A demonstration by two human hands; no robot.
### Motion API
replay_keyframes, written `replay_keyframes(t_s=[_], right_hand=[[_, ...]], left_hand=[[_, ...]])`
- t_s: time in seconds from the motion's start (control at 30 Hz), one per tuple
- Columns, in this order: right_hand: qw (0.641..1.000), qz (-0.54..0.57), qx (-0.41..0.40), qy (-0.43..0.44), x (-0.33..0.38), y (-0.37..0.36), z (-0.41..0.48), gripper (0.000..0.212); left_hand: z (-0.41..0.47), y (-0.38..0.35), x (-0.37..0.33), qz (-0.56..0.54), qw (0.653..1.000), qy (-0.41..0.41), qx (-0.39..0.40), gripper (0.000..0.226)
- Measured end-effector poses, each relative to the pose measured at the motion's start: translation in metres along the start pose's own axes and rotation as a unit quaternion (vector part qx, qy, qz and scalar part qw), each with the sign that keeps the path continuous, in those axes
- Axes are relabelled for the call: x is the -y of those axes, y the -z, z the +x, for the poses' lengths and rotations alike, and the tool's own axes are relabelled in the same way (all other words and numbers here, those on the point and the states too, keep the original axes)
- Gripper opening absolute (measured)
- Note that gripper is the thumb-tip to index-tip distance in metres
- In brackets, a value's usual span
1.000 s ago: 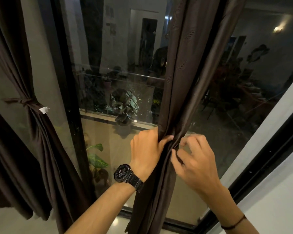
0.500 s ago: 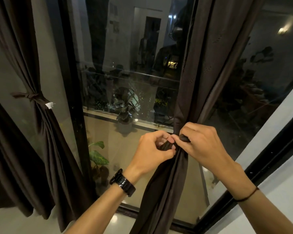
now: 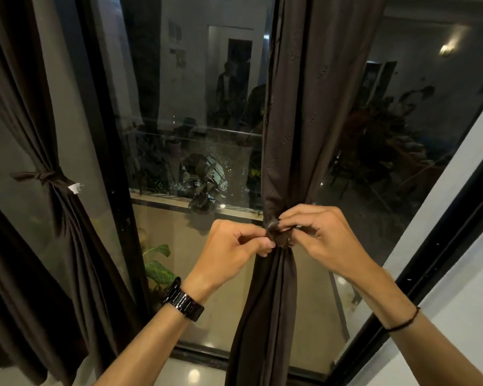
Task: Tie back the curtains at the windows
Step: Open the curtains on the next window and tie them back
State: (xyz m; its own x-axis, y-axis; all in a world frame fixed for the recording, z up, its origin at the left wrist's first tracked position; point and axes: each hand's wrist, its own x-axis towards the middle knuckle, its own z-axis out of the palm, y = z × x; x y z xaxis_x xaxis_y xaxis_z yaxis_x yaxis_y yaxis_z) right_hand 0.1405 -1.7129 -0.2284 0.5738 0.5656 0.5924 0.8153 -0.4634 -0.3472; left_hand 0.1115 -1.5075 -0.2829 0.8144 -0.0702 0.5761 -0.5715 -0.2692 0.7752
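Two hands meet at the gathered waist of the dark brown curtain (image 3: 290,135), which hangs in front of the window glass (image 3: 195,112). The left hand (image 3: 229,252) pinches one end of the tie strip (image 3: 276,234) between thumb and forefinger; the right hand (image 3: 324,238) has its fingertips closed on the other side, the strip bunched between them, perhaps half knotted. At left, a second curtain (image 3: 64,224) is already bound by its own tie (image 3: 48,178).

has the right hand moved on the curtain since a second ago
Yes. The right hand has come in leftward onto the front of the curtain, now pinching the tie opposite the left hand.
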Motion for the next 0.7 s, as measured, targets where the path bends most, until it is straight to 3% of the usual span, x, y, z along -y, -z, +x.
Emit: replay_keyframes(t_s=[0.1, 0.17, 0.3, 0.43, 0.53, 0.6, 0.67, 0.7], right_hand=[[0.998, 0.048, -0.030, -0.009, 0.005, -0.005, -0.003, 0.031], [0.996, 0.065, -0.052, -0.008, 0.007, -0.007, -0.007, 0.028], [0.987, 0.139, -0.048, -0.064, 0.005, -0.014, -0.015, 0.046], [0.989, 0.141, -0.021, -0.024, -0.002, -0.021, -0.021, 0.051], [0.982, 0.172, -0.077, -0.032, -0.007, -0.023, -0.018, 0.034], [0.958, 0.256, -0.120, -0.044, -0.010, -0.027, -0.017, 0.019], [0.936, 0.336, -0.095, -0.056, -0.012, -0.025, -0.017, 0.013], [0.941, 0.329, -0.064, -0.049, -0.014, -0.021, -0.018, 0.014]], left_hand=[[0.002, -0.006, -0.002, 0.113, 0.989, -0.090, -0.013, 0.012], [0.003, -0.008, -0.004, 0.142, 0.985, -0.098, -0.020, 0.012], [0.002, -0.009, -0.008, 0.096, 0.994, -0.049, -0.016, 0.008], [0.000, -0.008, -0.010, 0.059, 0.998, 0.012, -0.001, 0.008], [0.002, -0.009, -0.010, 0.058, 0.997, 0.034, 0.026, 0.012], [0.004, -0.008, -0.009, 0.050, 0.995, 0.060, 0.064, 0.016], [0.004, -0.002, -0.009, 0.025, 0.990, 0.071, 0.116, 0.010], [0.005, 0.001, -0.009, 0.014, 0.988, 0.076, 0.135, 0.013]])
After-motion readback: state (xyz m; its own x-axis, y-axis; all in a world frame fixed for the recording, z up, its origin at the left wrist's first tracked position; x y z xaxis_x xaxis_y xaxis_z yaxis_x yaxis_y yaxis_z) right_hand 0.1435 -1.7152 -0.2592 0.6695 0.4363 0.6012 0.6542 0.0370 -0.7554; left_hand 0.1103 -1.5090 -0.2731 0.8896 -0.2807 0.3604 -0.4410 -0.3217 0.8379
